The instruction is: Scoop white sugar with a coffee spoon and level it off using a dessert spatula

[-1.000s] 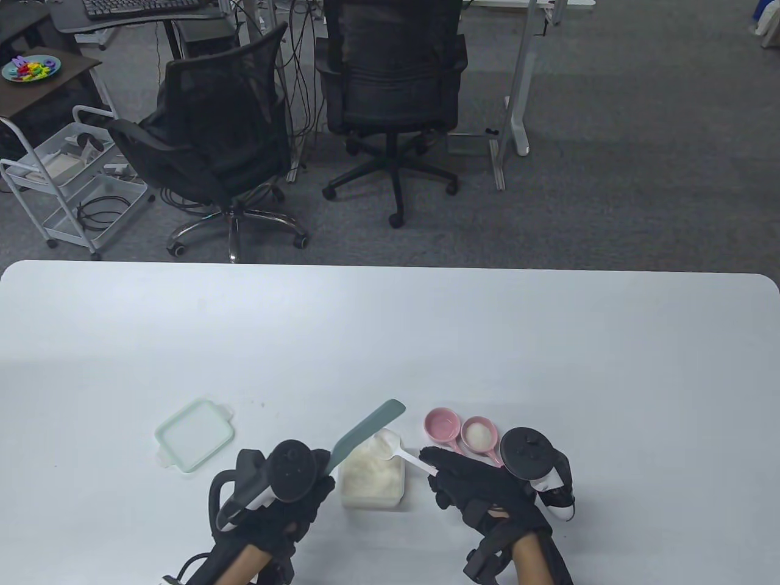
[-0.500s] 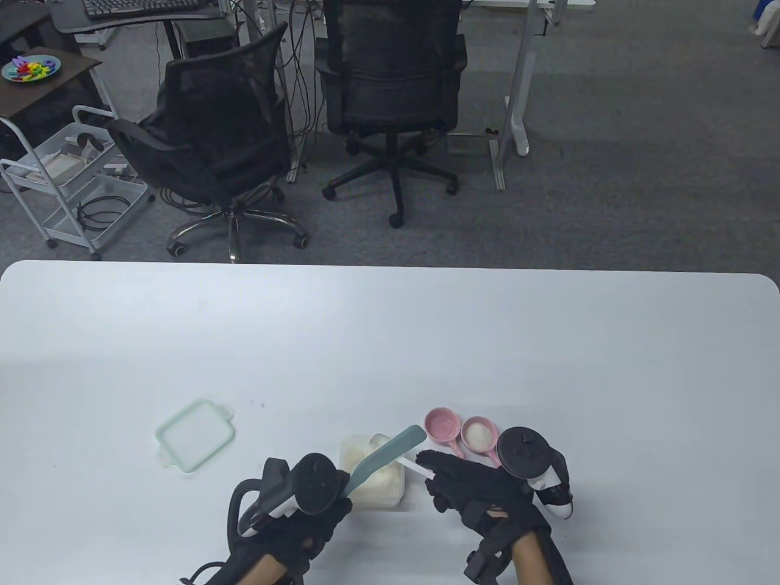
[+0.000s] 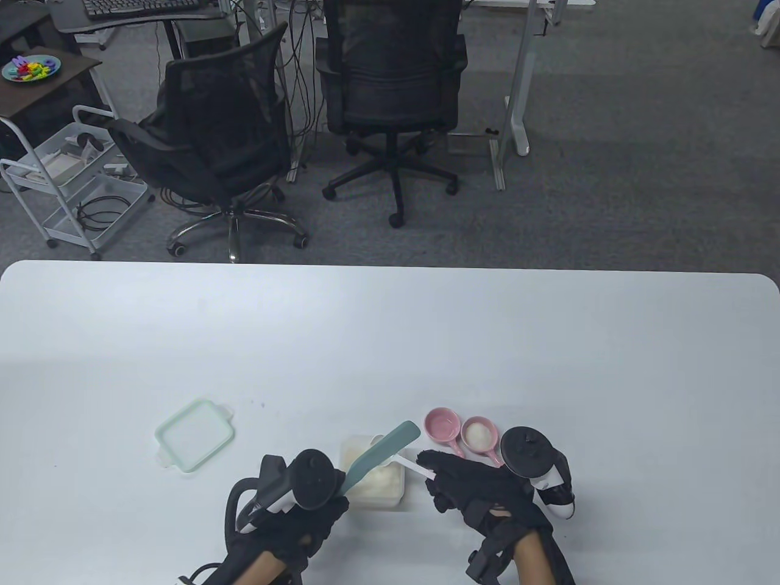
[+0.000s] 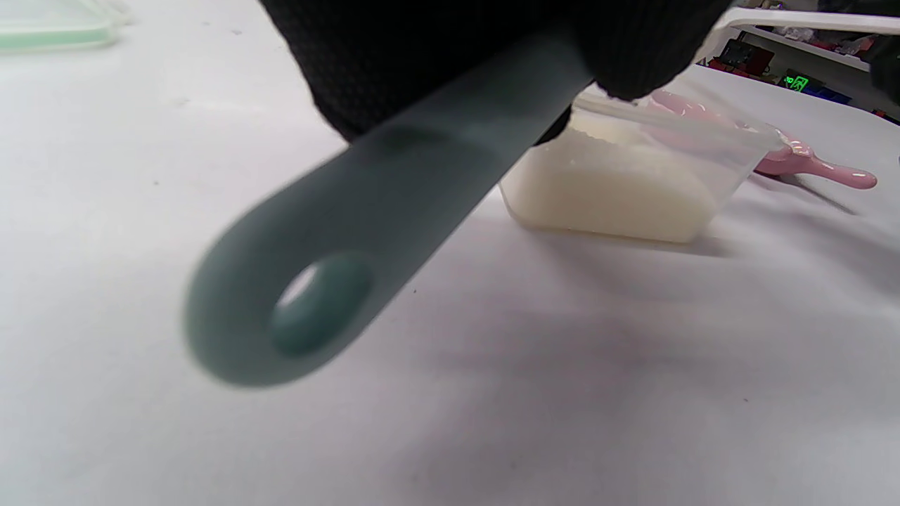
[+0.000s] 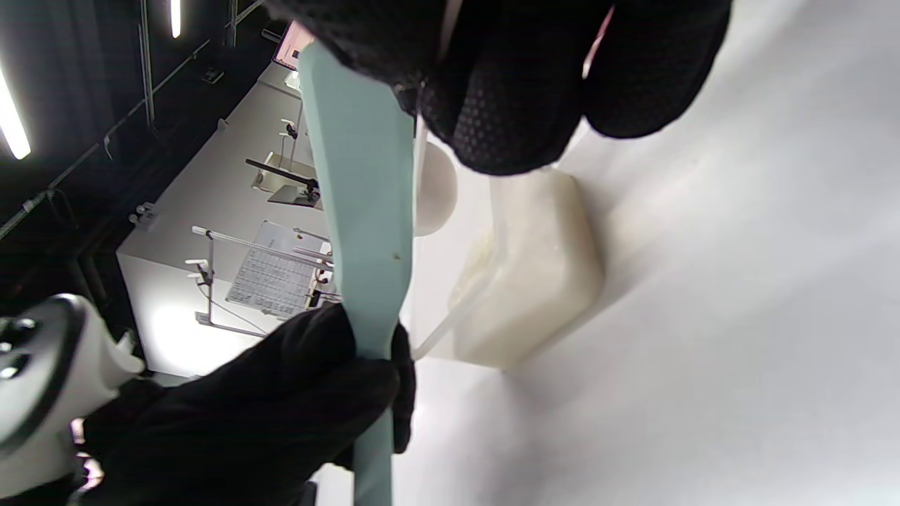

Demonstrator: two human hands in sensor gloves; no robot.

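A clear tub of white sugar [image 3: 373, 481] stands near the table's front edge; it also shows in the left wrist view [image 4: 619, 190] and the right wrist view [image 5: 534, 267]. My left hand [image 3: 298, 506] grips the teal dessert spatula [image 3: 384, 451] by its handle [image 4: 394, 211], and the blade lies over the tub. My right hand [image 3: 475, 487] holds the white coffee spoon [image 3: 409, 465] by its handle. The spoon's bowl [image 5: 434, 188] is over the tub, under the spatula blade [image 5: 362, 183]. I cannot tell whether blade and spoon touch.
Two pink measuring cups [image 3: 442, 425] [image 3: 479, 434] lie just right of the tub; the right one holds white sugar. The tub's pale green lid [image 3: 194, 434] lies to the left. Office chairs stand beyond the table's far edge.
My left hand moved right toward the tub, bringing the spatula blade down across the tub and over the spoon. The spoon bowl shifted left under the blade. My right hand barely moved.
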